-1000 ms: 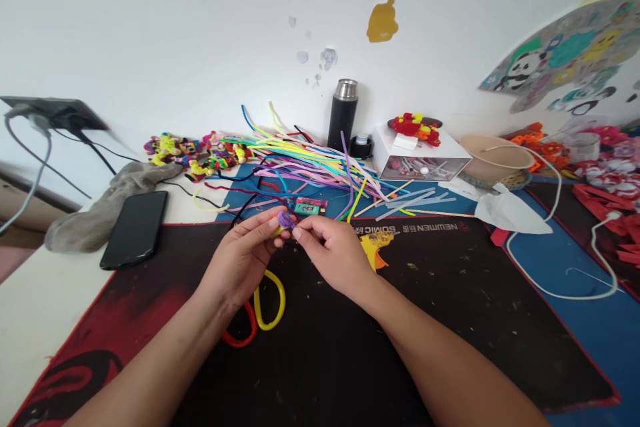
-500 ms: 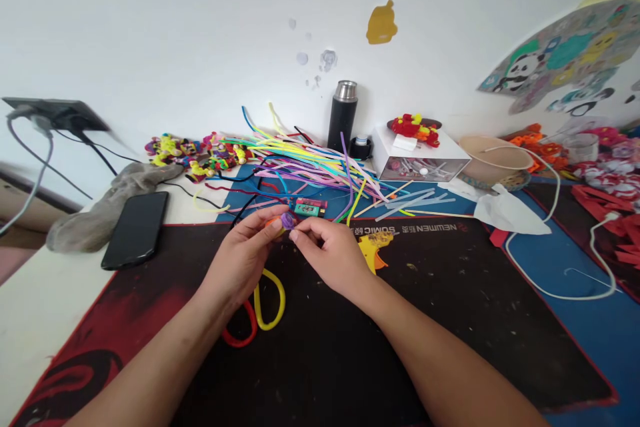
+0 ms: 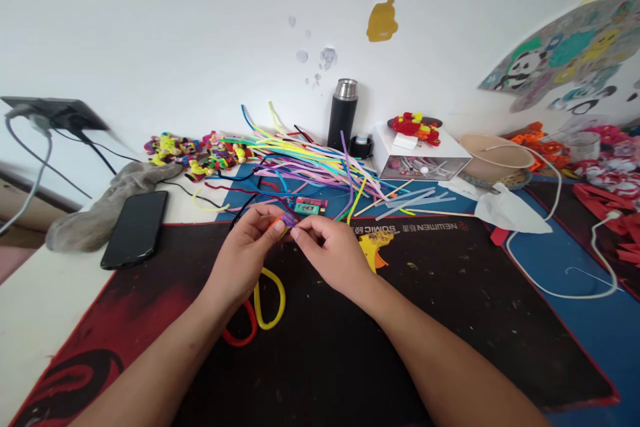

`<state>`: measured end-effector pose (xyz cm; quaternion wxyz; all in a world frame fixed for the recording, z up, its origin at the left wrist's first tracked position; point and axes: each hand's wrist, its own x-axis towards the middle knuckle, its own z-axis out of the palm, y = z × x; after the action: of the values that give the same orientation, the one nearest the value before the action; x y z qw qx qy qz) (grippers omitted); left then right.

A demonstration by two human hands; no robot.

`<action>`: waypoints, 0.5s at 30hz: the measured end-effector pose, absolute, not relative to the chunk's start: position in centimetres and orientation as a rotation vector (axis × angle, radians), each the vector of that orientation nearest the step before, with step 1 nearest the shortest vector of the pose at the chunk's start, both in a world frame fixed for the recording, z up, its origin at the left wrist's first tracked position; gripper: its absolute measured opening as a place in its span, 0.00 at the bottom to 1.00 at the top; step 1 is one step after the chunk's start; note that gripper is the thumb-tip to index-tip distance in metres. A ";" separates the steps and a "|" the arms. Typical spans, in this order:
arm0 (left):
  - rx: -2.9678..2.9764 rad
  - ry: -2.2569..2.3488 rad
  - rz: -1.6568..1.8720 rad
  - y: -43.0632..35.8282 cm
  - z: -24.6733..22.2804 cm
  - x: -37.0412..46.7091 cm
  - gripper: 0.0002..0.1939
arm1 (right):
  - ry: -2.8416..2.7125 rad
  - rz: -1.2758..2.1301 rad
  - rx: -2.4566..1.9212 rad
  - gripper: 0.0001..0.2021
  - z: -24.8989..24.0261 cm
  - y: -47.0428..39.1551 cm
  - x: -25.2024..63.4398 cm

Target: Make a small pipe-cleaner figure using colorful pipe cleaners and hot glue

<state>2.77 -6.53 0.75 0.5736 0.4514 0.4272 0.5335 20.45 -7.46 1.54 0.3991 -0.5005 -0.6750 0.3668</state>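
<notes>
Both hands (image 3: 235,257) (image 3: 333,250) pinch a purple piece (image 3: 289,221) near SOMIC, NEWMEN lettering (image 3: 433,227).

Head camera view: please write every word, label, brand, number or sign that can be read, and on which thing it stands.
"NEWMEN": black rectangular desk mat with red edge, far border.
"SOMIC": same border, seemingly upside down.
Characters beside both words: too small to read surely.
Small teal-and-pink rectangular object: markings too small to read.
Grey panda-patterned wall sticker: no readable words.
No readable numbers.
</notes>
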 end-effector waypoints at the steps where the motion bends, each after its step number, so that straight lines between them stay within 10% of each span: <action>1: 1.036 0.989 1.256 -6.5 0.8 2.8 0.15 | -1.710 0.924 -1.268 0.09 1.5 -7.5 20.5; 15: 1.198 1.085 1.182 -6.8 1.3 3.0 0.19 | -1.720 0.894 -1.274 0.08 1.8 -7.6 20.5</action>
<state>3.04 -6.83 1.32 0.5394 0.5038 0.4563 0.4970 20.50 -7.61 1.83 0.3995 -0.5034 -0.6798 0.3533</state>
